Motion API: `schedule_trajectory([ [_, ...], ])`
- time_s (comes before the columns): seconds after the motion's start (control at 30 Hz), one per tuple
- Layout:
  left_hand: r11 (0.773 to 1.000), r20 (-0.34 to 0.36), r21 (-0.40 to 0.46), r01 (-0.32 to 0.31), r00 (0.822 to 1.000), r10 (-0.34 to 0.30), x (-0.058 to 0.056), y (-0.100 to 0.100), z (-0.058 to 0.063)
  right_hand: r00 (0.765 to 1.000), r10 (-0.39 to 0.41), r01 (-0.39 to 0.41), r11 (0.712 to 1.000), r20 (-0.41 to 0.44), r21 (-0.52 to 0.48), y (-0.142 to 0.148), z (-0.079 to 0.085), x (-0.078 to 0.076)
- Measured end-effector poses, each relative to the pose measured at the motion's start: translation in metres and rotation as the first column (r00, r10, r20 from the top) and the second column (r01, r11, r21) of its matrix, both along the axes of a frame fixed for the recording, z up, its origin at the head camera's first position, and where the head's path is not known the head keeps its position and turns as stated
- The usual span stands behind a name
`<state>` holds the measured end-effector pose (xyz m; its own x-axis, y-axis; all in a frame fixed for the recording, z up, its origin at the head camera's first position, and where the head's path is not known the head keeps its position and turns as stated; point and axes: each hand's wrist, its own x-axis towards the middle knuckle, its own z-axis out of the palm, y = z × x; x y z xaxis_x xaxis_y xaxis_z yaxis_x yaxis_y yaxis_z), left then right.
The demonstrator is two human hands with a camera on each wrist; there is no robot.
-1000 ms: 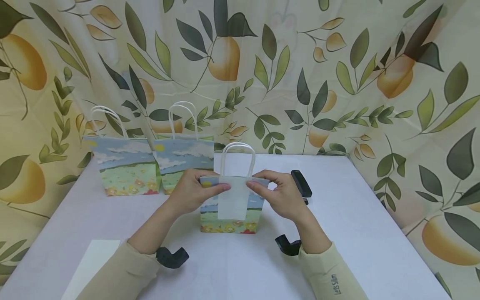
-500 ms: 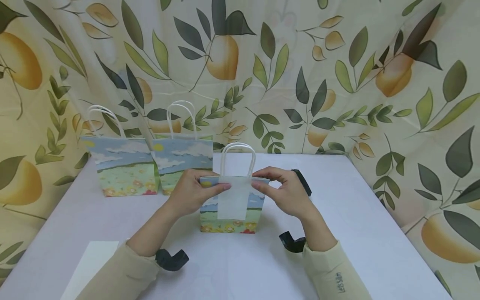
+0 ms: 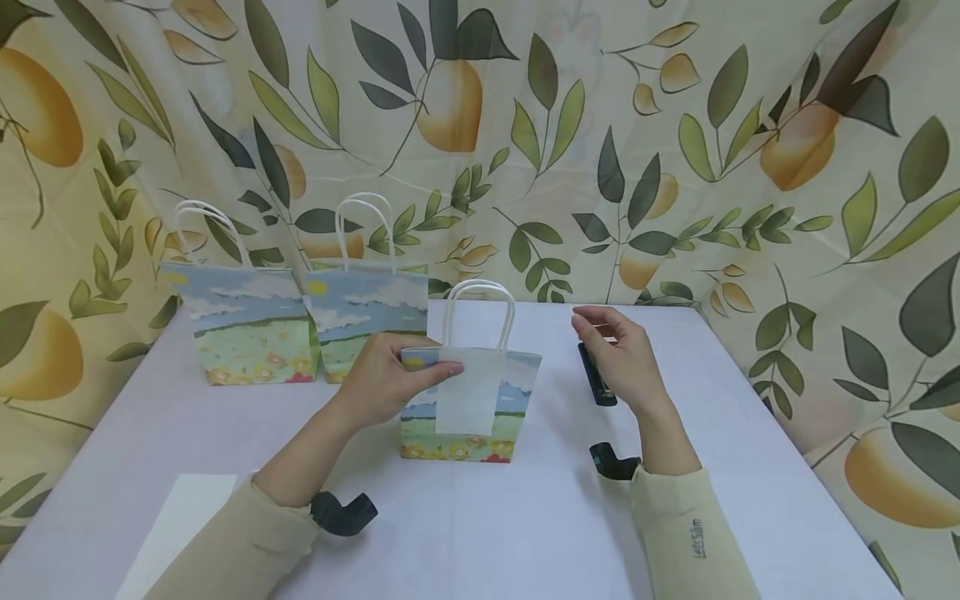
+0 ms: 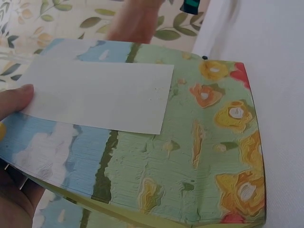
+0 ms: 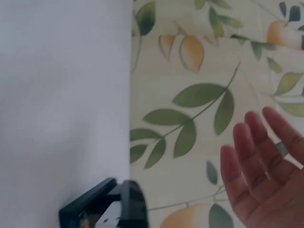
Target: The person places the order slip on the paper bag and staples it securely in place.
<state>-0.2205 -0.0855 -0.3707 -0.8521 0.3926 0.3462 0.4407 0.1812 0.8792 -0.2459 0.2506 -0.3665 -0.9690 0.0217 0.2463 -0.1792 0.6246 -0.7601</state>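
Observation:
A small paper gift bag [image 3: 457, 448] with white handles stands upright in the middle of the table, printed with sky, clouds and flowers. Against its front lies a white paper strip [image 3: 467, 402], its upper end at the bag's rim. My left hand [image 3: 378, 379] pinches the strip and the bag's upper edge, thumb in front and fingers behind, also plain in the left wrist view. Over to the right, my right hand [image 3: 624, 360] hovers by a black stapler [image 3: 597, 380]. Its fingers [image 5: 244, 137] are extended and hold nothing; in the right wrist view the stapler lies apart from them.
Two matching gift bags, one at far left [image 3: 251, 333] and one beside it [image 3: 367, 304], stand at the back left. A white paper sheet [image 3: 180, 525] lies at the front left, partly under the left sleeve. A fruit-patterned curtain [image 3: 555, 208] hangs behind the table.
My right hand has let go of the bag's right upper edge and moved right, over to the stapler. The left hand keeps its pinch, and the bag stays in place.

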Motion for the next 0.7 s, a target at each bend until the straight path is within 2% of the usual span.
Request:
schedule_trajectory([
  [0.17,1.0,-0.001,-0.001,0.003,1.0,-0.003,0.0,0.0,0.0,0.989,-0.113,0.107,0.992,0.092,0.068,0.014,-0.013,-0.008],
  [0.37,1.0,-0.002,-0.007,0.005,1.0,-0.005,0.0,-0.001,0.0,0.949,-0.225,0.192,0.968,0.22,0.162,0.026,-0.022,-0.013],
  [0.47,1.0,-0.007,-0.002,0.015,1.0,-0.015,0.0,-0.001,0.0,0.933,-0.249,0.204,0.96,0.261,0.19,0.032,-0.027,-0.014],
  [0.7,1.0,0.021,-0.007,0.011,1.0,-0.011,-0.001,-0.001,-0.001,0.907,-0.246,0.169,0.956,0.343,0.238,0.05,-0.036,-0.017],
])
